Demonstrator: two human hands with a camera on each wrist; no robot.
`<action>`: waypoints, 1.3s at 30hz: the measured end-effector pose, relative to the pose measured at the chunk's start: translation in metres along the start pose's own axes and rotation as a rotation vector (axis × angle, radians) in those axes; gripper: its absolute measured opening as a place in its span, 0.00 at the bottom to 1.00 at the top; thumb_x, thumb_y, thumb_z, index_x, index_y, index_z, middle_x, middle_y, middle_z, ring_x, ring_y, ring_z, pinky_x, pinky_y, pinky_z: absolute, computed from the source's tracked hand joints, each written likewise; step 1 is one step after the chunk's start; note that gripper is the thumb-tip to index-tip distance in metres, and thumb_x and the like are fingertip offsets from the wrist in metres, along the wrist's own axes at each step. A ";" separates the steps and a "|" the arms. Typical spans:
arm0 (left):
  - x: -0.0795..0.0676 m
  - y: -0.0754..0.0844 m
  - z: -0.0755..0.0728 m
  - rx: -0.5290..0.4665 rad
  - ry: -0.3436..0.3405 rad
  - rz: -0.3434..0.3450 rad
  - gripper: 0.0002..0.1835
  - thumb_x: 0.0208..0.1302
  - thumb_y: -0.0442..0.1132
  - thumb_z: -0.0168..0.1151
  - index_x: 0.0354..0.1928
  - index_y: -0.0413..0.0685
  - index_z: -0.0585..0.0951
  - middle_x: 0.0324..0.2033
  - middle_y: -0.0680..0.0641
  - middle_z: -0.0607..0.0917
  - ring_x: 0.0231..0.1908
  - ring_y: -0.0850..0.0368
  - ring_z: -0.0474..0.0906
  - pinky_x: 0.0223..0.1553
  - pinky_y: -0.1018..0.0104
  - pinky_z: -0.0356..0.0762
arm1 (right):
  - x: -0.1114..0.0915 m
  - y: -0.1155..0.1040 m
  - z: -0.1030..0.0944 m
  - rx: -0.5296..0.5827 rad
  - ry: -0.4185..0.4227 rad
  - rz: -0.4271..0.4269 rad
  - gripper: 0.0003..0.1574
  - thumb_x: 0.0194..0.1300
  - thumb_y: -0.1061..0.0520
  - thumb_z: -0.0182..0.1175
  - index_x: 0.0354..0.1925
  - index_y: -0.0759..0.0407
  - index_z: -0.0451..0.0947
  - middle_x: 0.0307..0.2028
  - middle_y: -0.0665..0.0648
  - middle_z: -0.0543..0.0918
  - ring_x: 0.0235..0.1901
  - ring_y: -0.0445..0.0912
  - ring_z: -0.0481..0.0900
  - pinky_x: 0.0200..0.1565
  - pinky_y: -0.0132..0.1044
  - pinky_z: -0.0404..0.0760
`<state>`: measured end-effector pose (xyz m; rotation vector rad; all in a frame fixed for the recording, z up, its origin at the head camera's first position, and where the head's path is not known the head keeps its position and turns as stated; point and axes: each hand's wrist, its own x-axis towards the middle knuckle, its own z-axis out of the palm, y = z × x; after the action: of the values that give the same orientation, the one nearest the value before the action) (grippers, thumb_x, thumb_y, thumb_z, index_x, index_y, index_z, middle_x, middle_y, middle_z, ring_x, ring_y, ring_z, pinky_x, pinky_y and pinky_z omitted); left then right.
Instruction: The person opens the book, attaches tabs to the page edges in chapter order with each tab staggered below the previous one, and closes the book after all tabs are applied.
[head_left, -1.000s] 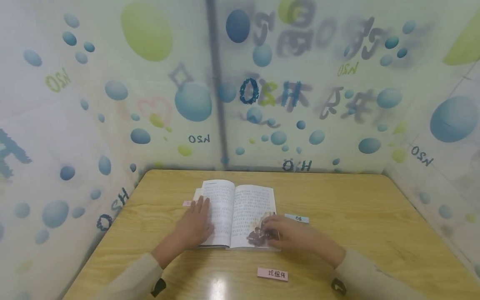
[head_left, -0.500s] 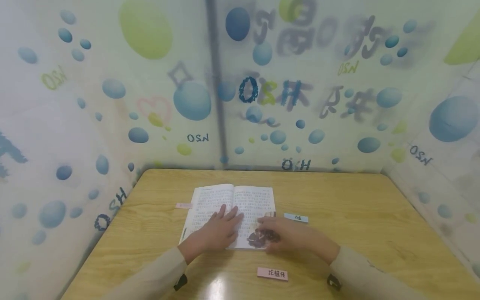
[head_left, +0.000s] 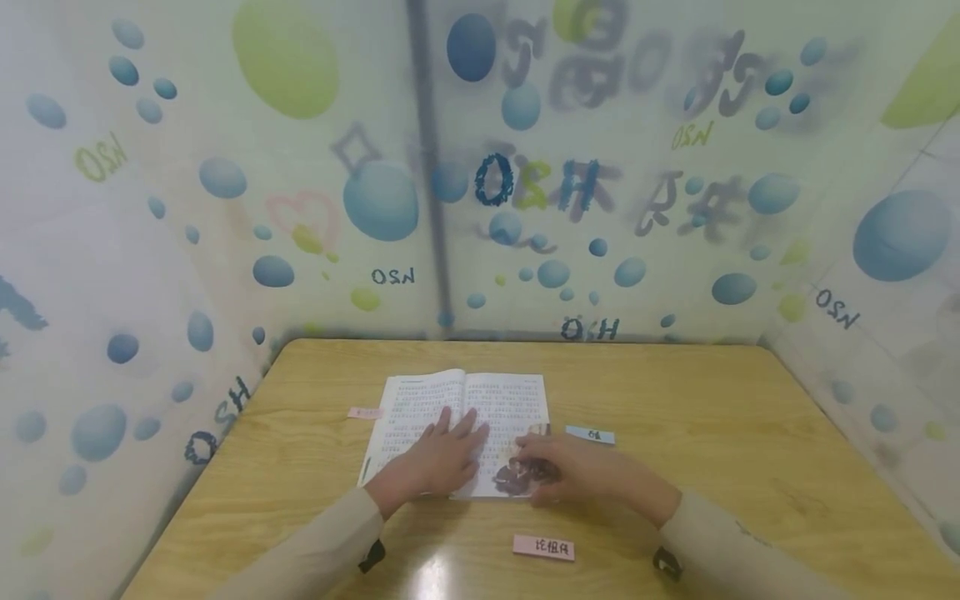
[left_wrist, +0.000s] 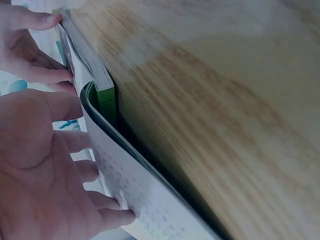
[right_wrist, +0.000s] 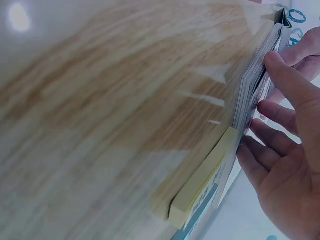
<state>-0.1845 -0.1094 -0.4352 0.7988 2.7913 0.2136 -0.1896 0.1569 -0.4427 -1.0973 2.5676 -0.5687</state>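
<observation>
An open book (head_left: 420,400) lies on the table, printed text on both pages and a dark picture at the lower right. My left hand (head_left: 444,460) rests palm down across the spine, fingers spread and straight onto the right page. On the right page's lower corner lies my right hand (head_left: 581,468), its fingers lightly bent against the paper and its thumb near the bottom edge. In the left wrist view, the left hand's fingertips touch the page (left_wrist: 145,195), whose side bows up off the table. The right wrist view shows the right fingertips against the book (right_wrist: 248,80).
A blue strip with writing (head_left: 592,435) lies just right of the book. Nearer the front of the wooden table (head_left: 675,392) is a pink strip with writing (head_left: 543,547). Another pink strip (head_left: 365,413) shows at the book's left edge. Patterned curtains (head_left: 600,250) surround the table.
My left hand has moved right from the left page to the spine. The left page now lies lower and spreads further left. The right hand's fingers have loosened, with the thumb lower.
</observation>
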 end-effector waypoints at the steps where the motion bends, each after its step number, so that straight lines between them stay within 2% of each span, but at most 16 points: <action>1: 0.001 0.001 -0.001 -0.001 -0.005 -0.005 0.30 0.77 0.45 0.51 0.77 0.46 0.63 0.76 0.37 0.56 0.72 0.25 0.47 0.67 0.34 0.57 | 0.000 0.001 0.000 0.003 -0.003 -0.003 0.36 0.62 0.40 0.70 0.65 0.47 0.77 0.70 0.52 0.71 0.66 0.49 0.71 0.66 0.47 0.69; 7: 0.007 0.004 -0.001 0.007 -0.027 -0.030 0.30 0.77 0.45 0.52 0.77 0.46 0.64 0.77 0.38 0.56 0.73 0.26 0.47 0.68 0.35 0.57 | 0.002 0.005 0.000 0.000 -0.009 -0.021 0.36 0.62 0.40 0.70 0.65 0.48 0.77 0.70 0.52 0.71 0.67 0.49 0.70 0.67 0.47 0.68; 16: 0.013 0.004 -0.004 0.013 -0.025 -0.042 0.29 0.78 0.44 0.50 0.77 0.44 0.64 0.77 0.37 0.56 0.72 0.25 0.47 0.67 0.34 0.59 | 0.003 0.001 -0.002 0.025 0.000 0.038 0.38 0.62 0.42 0.71 0.67 0.49 0.76 0.72 0.52 0.69 0.69 0.51 0.67 0.68 0.50 0.65; 25: 0.015 0.006 -0.005 0.015 -0.017 -0.051 0.30 0.78 0.44 0.51 0.77 0.44 0.64 0.77 0.37 0.56 0.72 0.24 0.47 0.66 0.34 0.59 | 0.005 0.000 -0.005 0.002 0.007 0.031 0.37 0.61 0.44 0.72 0.66 0.51 0.76 0.71 0.55 0.70 0.68 0.52 0.69 0.67 0.49 0.67; 32: 0.020 0.007 -0.005 0.010 -0.026 -0.086 0.30 0.77 0.45 0.51 0.77 0.46 0.64 0.77 0.38 0.56 0.72 0.25 0.47 0.67 0.34 0.58 | 0.009 0.000 -0.003 -0.016 0.010 0.044 0.38 0.62 0.45 0.71 0.67 0.54 0.75 0.71 0.56 0.69 0.68 0.53 0.68 0.67 0.50 0.66; 39: 0.018 0.010 -0.004 -0.014 -0.010 -0.082 0.30 0.78 0.45 0.49 0.77 0.44 0.63 0.77 0.37 0.55 0.73 0.24 0.45 0.68 0.34 0.55 | 0.008 0.000 -0.004 -0.001 0.007 0.055 0.41 0.59 0.46 0.74 0.67 0.54 0.74 0.72 0.57 0.69 0.68 0.53 0.68 0.67 0.50 0.66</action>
<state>-0.1950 -0.0920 -0.4328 0.6786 2.8035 0.2141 -0.1971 0.1519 -0.4403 -1.0238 2.5951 -0.5586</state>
